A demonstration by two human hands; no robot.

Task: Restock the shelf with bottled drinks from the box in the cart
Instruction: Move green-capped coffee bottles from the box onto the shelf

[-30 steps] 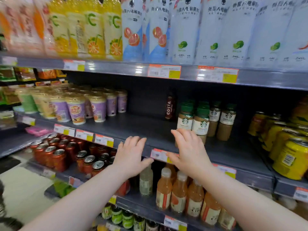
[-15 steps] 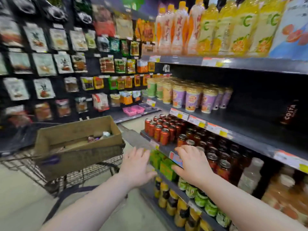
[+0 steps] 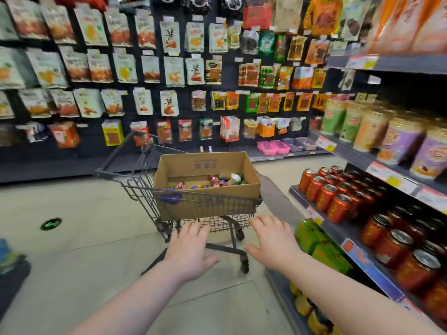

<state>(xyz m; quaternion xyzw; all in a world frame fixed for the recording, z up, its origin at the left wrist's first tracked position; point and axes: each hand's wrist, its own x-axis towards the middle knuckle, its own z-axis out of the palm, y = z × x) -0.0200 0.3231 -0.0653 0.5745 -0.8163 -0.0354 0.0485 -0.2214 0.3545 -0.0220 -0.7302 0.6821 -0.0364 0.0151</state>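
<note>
Your hands have swung left, away from the shelf [image 3: 333, 234] on the right, toward the cart [image 3: 135, 189]: left hand [image 3: 191, 247] and right hand [image 3: 273, 240] are spread and empty, near the box [image 3: 205, 165] where the bottles [image 3: 217, 181] lie, ready for the next pick.

Shop aisle: beige tiled floor [image 3: 72, 262] marked w/ green arrow sticker [image 3: 51, 223]; dark back wall [image 3: 89, 141] hung w/ snack pkts [image 3: 169, 102].

A wire cart [image 3: 141, 189] stands on the tiled floor [image 3: 84, 213], carrying an open cardboard box [image 3: 200, 165]; red cans [image 3: 324, 189] line the shelf [image 3: 297, 194] beside it.
</note>
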